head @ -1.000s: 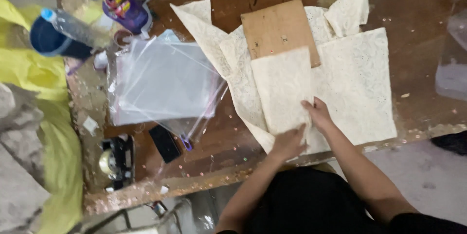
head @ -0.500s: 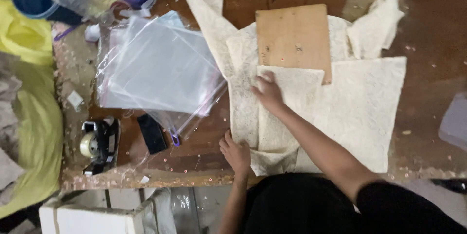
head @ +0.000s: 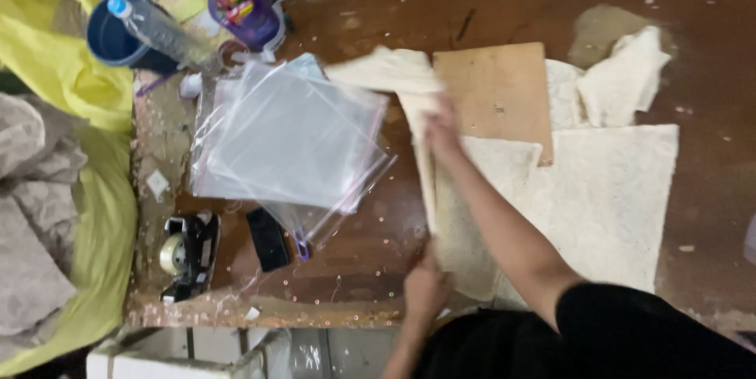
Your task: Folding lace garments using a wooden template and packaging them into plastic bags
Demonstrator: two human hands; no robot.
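Right hand: your right hand [head: 441, 129] is gripping the far end of a cream cloth [head: 409, 92], fingers closed on it, lifting it above the tabletop [head: 362, 253].
Left hand: your left hand [head: 425, 288] is pinching the cloth's near edge.
Beside: clear bags [head: 287, 139], brown board [head: 496, 96].

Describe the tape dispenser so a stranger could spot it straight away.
Start at the worn brown table and go to the corner beside the yellow sheet. The tape dispenser sits there near the edge, just below the stack of clear plastic bags. It is the black one holding a roll of pale tape, unlike the flat black object beside it.
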